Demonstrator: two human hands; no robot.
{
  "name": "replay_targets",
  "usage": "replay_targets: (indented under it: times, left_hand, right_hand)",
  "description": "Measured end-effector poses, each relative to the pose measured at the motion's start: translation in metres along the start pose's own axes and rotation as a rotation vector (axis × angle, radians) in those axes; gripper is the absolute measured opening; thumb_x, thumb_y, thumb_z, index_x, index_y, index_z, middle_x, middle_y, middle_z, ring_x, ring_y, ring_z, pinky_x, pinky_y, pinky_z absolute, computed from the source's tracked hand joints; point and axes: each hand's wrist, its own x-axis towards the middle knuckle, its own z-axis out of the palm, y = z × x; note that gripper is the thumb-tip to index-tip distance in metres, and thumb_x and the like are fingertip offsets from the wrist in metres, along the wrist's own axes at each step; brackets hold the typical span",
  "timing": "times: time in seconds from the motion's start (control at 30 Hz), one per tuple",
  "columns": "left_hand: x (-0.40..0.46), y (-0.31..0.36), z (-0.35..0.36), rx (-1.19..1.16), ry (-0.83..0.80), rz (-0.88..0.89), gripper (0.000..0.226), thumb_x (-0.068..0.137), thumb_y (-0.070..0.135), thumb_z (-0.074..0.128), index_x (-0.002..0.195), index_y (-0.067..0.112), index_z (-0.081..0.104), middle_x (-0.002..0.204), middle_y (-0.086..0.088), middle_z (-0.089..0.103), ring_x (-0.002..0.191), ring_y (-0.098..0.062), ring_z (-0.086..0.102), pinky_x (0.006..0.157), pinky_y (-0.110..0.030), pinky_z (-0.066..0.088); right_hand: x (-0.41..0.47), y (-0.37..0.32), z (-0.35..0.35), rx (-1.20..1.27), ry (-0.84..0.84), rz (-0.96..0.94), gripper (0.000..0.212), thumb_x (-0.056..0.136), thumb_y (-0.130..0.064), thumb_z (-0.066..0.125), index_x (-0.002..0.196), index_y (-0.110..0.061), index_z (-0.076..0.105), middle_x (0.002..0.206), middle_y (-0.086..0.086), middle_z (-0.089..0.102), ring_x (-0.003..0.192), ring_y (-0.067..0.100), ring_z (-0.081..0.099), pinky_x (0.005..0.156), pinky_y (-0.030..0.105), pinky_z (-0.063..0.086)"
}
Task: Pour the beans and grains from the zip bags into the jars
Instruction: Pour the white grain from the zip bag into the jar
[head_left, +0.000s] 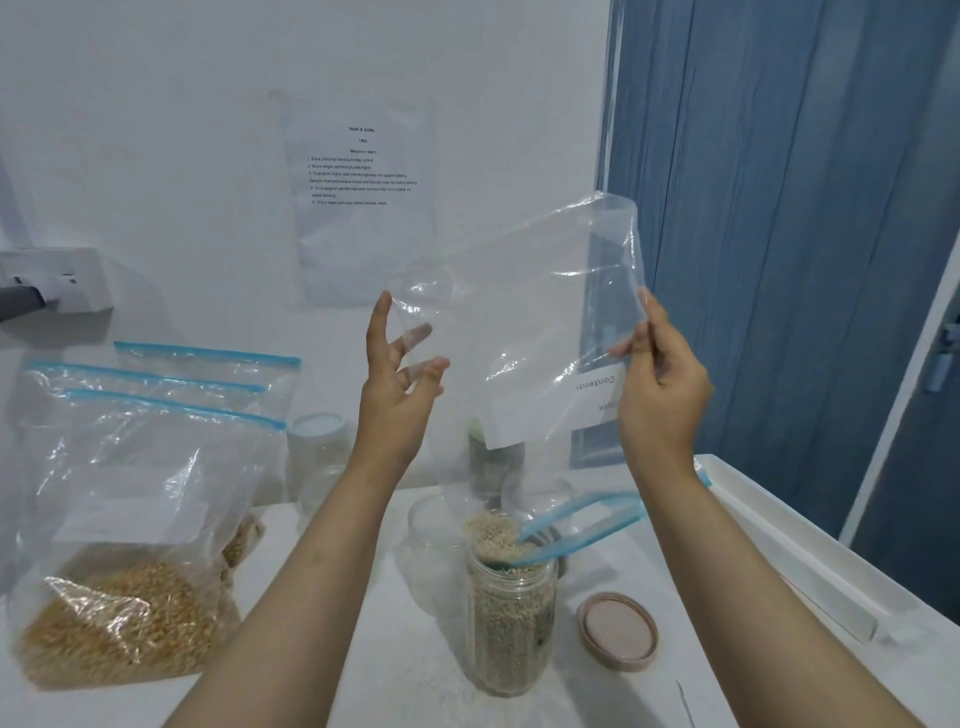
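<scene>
R hand pinches 1 upturned zip bag, blue mouth in 1 open grain-filled jar on table. L hand fingers spread wide at bag's edge. 3 more zip bags stacked left, front w/ grain; 1 lid beside jar.

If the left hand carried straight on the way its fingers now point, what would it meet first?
Most likely the upturned zip bag: the left hand points up and slightly right, with its fingertips already at the bag's clear film. Depth is unclear.

Upturned bag above jar, lid right, full bags left.
</scene>
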Motion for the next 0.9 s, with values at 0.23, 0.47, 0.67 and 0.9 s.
replay_targets:
  times: [0.23,0.47,0.67,0.9]
  left_hand:
    - [0.002,-0.001,0.002,0.031,0.024,0.003,0.076,0.100,0.006,0.054,0.136,0.067,0.025,0.133,0.006,0.057,0.100,-0.015,0.069,0.095,-0.043,0.056]
    - [0.008,0.004,0.007,0.054,0.022,0.009,0.069,0.102,0.006,0.051,0.150,0.048,0.024,0.132,0.009,0.057,0.098,-0.012,0.069,0.091,-0.034,0.058]
    - [-0.004,0.006,0.018,0.013,-0.002,0.011,0.073,0.101,0.017,0.056,0.140,0.064,0.017,0.135,0.009,0.056,0.103,-0.010,0.067,0.101,-0.042,0.052]
    - [-0.060,-0.033,0.033,0.011,-0.101,-0.132,0.075,0.096,0.027,0.061,0.135,0.073,0.017,0.130,0.024,0.054,0.110,-0.006,0.064,0.105,-0.049,0.048]
  right_hand:
    - [0.000,-0.001,-0.004,-0.035,0.009,0.004,0.034,0.105,-0.018,0.048,0.137,-0.026,0.058,0.074,-0.012,0.062,0.074,0.000,0.054,0.080,0.008,0.043]
    - [0.005,-0.005,-0.012,-0.008,-0.076,0.007,0.039,0.105,-0.024,0.050,0.144,-0.027,0.052,0.075,-0.015,0.061,0.077,0.001,0.055,0.083,0.011,0.044]
    - [-0.010,0.011,-0.056,-0.327,-0.355,-0.104,0.071,0.101,-0.026,0.058,0.152,-0.053,0.017,0.097,-0.006,0.060,0.090,-0.003,0.055,0.082,0.003,0.038]
    - [-0.018,0.022,-0.066,-0.230,-0.311,-0.108,0.050,0.099,-0.001,0.053,0.138,-0.032,0.056,0.091,0.003,0.055,0.084,0.009,0.054,0.083,0.016,0.042]
